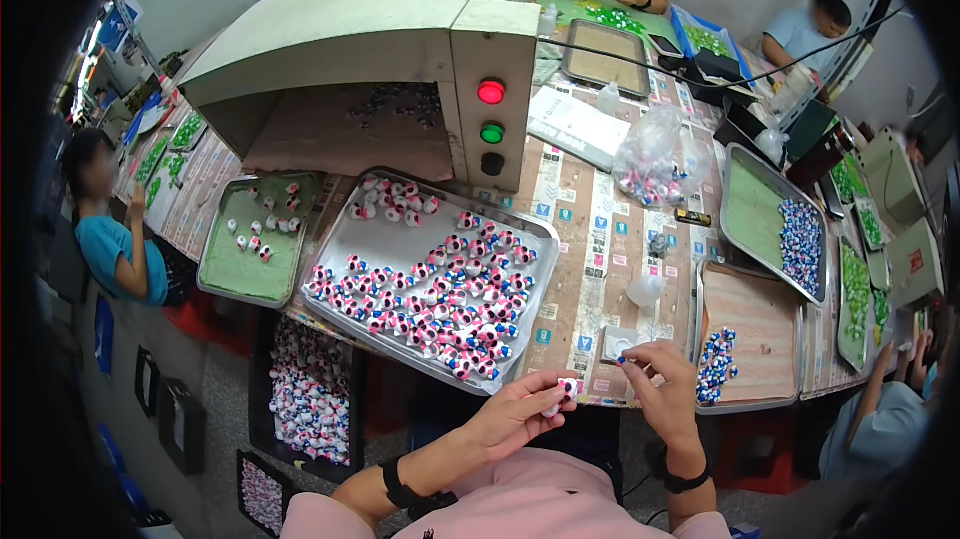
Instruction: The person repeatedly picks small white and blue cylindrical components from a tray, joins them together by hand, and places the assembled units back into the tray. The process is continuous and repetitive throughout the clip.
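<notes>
My left hand (520, 409) pinches a small pink-and-white toy figure (566, 387) between thumb and fingers, just off the table's near edge. My right hand (660, 379) is closed on a tiny blue piece (622, 360) at its fingertips, close to the right of the figure. A metal tray (340, 239) full of several matching pink, white and blue figures (440, 299) lies on the table in front of my left hand. To the right of my right hand, a tray with a brown liner (760, 309) holds a small heap of blue-and-white pieces (716, 364).
A pale green machine (400, 49) with red and green lamps stands behind the tray. A green-lined tray (255, 269) lies at left, a bag of figures (655, 164) and more trays at right. Bins of figures (305, 389) sit on the floor. Other people sit around.
</notes>
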`<act>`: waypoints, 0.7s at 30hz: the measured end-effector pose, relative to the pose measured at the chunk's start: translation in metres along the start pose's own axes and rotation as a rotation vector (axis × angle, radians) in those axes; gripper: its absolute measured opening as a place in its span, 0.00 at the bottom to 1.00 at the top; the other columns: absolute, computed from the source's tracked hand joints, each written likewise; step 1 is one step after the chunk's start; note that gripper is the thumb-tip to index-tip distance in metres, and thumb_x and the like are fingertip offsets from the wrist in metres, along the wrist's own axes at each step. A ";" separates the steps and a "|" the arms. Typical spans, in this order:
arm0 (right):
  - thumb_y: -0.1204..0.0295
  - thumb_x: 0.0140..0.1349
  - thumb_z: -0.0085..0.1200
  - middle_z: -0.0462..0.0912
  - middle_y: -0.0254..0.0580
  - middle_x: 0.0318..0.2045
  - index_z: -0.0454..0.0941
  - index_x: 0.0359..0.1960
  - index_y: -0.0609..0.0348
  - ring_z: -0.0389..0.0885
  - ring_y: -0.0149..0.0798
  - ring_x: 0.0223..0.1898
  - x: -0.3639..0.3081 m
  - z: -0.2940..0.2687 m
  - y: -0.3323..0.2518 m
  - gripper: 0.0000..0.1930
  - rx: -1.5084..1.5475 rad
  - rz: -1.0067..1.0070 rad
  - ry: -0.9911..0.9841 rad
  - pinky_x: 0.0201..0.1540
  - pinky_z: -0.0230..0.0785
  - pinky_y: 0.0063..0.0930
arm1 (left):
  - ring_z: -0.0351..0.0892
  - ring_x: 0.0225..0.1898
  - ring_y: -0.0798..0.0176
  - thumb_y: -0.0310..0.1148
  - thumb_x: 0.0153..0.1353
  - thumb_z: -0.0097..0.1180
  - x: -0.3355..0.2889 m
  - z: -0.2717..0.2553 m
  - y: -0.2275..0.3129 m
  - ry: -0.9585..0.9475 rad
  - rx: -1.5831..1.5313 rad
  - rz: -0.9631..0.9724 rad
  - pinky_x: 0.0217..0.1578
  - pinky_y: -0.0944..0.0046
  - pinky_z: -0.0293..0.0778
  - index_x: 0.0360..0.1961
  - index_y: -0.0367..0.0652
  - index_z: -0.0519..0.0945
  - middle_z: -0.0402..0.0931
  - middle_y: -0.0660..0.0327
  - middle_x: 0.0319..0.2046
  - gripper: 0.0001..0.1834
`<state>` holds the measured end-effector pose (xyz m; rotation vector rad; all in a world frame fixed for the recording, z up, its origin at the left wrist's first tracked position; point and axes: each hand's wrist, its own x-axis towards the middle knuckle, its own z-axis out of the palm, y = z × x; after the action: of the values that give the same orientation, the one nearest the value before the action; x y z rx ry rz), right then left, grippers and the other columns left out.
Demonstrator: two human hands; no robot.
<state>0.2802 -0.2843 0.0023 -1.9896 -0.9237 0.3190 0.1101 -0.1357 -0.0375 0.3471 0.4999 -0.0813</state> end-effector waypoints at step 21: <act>0.79 0.57 0.62 0.82 0.43 0.37 0.83 0.40 0.63 0.81 0.30 0.36 -0.031 0.021 -0.010 0.09 0.482 0.168 -0.178 0.37 0.74 0.19 | 0.77 0.42 0.73 0.26 0.64 0.56 0.001 -0.007 -0.012 -0.028 0.066 -0.010 0.41 0.74 0.76 0.58 0.40 0.72 0.77 0.63 0.43 0.20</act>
<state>0.2427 -0.2904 -0.0050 -1.6085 -0.7051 0.7497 0.1063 -0.1445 -0.0475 0.4077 0.4723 -0.1128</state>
